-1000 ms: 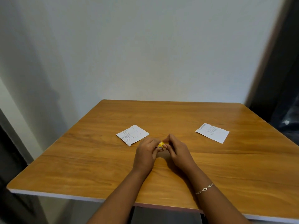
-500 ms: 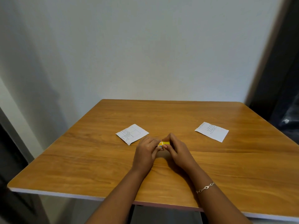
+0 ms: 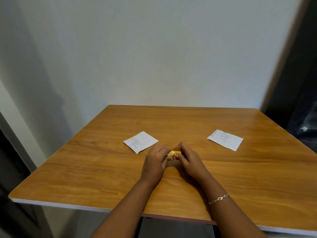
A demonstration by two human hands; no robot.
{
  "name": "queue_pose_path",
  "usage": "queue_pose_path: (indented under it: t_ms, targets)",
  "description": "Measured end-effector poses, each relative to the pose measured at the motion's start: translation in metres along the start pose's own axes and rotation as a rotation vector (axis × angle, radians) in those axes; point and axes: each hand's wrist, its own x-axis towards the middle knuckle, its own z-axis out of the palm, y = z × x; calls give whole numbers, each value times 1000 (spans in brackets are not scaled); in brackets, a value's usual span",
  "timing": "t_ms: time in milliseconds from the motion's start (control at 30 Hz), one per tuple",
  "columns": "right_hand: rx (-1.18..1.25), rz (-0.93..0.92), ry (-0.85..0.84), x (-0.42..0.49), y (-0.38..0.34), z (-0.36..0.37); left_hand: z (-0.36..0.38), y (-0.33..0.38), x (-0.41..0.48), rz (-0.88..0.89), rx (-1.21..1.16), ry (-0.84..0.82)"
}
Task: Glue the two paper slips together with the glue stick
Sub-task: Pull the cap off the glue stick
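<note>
Right wrist: thin bracelet (image 3: pixel 219 198). Mid-table (image 3: pixel 85 177): left hand (image 3: pixel 155 161) and right hand (image 3: pixel 189 159), both closed around yellow glue stick (image 3: pixel 174 153) between fingertips. Beyond, flat, well apart: left paper slip (image 3: pixel 140 142), right paper slip (image 3: pixel 225 139).

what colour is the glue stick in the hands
Yellow: the glue stick shows between the fingertips of both hands in the head view.

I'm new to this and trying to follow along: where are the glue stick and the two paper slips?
glue stick (image 3: pixel 174 153): head view, yellow barrel between both hands.
left paper slip (image 3: pixel 141 142): head view, its middle.
right paper slip (image 3: pixel 225 139): head view, its middle.
</note>
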Motion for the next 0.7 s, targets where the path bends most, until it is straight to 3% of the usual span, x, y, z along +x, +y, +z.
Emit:
queue_pose_path:
  t_ms: [300, 600, 700]
  targets:
    - [39, 92, 25, 1, 5, -1, 1, 1, 0, -21, 23, 8]
    - [-45, -33, 16, 1, 3, -6, 0, -1, 0, -52, -59, -13]
    - [3, 11, 25, 0, 5, -9, 1, -1, 0, -70, -51, -7]
